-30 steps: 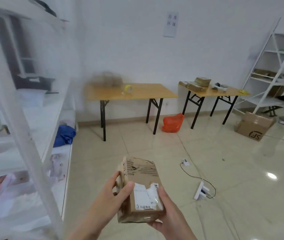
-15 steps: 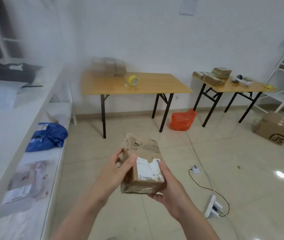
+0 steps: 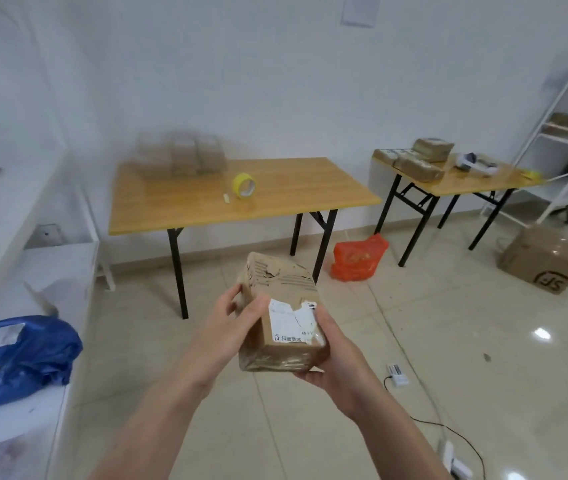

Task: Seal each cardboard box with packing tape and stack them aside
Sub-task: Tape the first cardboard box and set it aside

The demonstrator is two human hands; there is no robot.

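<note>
I hold a small worn cardboard box (image 3: 281,306) with a torn white label in front of me, above the tiled floor. My left hand (image 3: 230,327) grips its left side with the thumb over the top. My right hand (image 3: 333,355) cups its right side and underside. A roll of yellow packing tape (image 3: 244,185) stands on the nearer wooden table (image 3: 189,206). A blurred stack of cardboard boxes (image 3: 180,159) sits at that table's back left.
A second wooden table (image 3: 466,183) at the right carries several flat parcels (image 3: 421,157). An orange bag (image 3: 358,259) and a large cardboard box (image 3: 549,258) lie on the floor. White shelving (image 3: 16,216) with a blue bag (image 3: 19,355) runs along the left; a power strip and cable (image 3: 449,441) lie on the floor.
The view has moved closer to the nearer table, and the left shelf post has left the frame. Both hands keep the same hold on the box.
</note>
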